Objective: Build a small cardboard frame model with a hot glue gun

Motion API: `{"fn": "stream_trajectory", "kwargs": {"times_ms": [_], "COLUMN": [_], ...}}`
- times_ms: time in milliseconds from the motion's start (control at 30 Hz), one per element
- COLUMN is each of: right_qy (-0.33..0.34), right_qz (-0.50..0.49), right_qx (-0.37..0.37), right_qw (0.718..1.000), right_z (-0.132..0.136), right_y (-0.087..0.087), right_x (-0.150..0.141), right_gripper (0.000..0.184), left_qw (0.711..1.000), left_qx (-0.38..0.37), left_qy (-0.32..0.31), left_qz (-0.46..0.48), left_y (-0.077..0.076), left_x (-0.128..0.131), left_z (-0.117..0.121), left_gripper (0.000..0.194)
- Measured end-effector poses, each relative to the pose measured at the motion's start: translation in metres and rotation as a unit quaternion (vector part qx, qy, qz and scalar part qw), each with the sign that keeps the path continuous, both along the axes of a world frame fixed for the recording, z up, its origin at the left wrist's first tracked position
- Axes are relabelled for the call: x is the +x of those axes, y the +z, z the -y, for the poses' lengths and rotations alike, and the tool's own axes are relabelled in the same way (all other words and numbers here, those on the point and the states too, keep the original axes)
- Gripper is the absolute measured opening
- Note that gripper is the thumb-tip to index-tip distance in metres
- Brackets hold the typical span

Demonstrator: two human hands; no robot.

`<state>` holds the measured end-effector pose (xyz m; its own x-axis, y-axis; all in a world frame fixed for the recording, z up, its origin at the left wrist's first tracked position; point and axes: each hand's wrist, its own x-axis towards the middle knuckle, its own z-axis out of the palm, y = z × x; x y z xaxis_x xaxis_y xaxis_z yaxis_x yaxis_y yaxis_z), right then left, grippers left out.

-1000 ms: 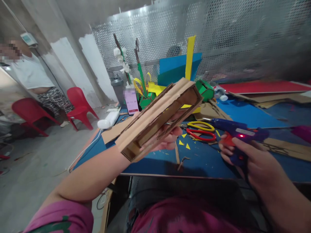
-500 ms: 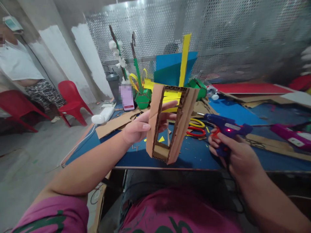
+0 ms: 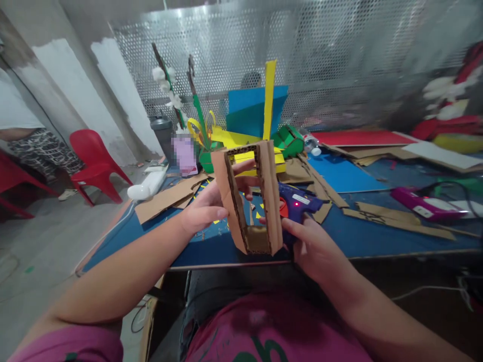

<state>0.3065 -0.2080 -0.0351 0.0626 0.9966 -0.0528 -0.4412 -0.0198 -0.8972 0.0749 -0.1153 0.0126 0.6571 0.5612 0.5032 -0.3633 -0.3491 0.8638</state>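
My left hand grips an open-sided cardboard frame, thumb on its left strip and fingers behind and inside the opening. The frame stands tilted above the table's front part, its corrugated edges showing. My right hand is wrapped round the handle of a blue glue gun with a lit red light. The gun lies just behind the frame's right side, so its nozzle is hidden. Whether the gun touches the cardboard I cannot tell. Small yellow scraps lie on the table behind the frame.
On the blue table lie cardboard strips, a blue sheet, a red board and a purple device. A green pot with stems, a phone and a yellow upright strip stand behind. A red chair is at left.
My right hand has brought the glue gun leftward, up behind the cardboard frame's right side. The frame has turned slightly in my left hand. The view has shifted to the right.
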Motion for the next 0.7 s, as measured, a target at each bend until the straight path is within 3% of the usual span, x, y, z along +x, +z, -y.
{"fn": "stream_trajectory", "kwargs": {"times_ms": [200,367,700], "right_qy": [0.008,0.000,0.025], "right_qz": [-0.054,-0.077,-0.112], "right_qx": [0.016,0.027,-0.008], "right_qw": [0.998,0.997,0.993], "right_z": [0.005,0.011,0.020], "right_y": [0.007,0.018,0.019], "right_x": [0.013,0.030,0.050], "right_gripper": [0.045,0.044,0.030], "left_qw": [0.998,0.996,0.996], "left_qx": [-0.047,-0.041,-0.048], "left_qy": [0.025,0.040,0.063], "left_qz": [0.044,0.063,0.042], "left_y": [0.008,0.016,0.002], "left_x": [-0.005,-0.009,-0.007], "left_z": [0.004,-0.008,-0.024], "left_gripper": [0.096,0.088,0.087]}}
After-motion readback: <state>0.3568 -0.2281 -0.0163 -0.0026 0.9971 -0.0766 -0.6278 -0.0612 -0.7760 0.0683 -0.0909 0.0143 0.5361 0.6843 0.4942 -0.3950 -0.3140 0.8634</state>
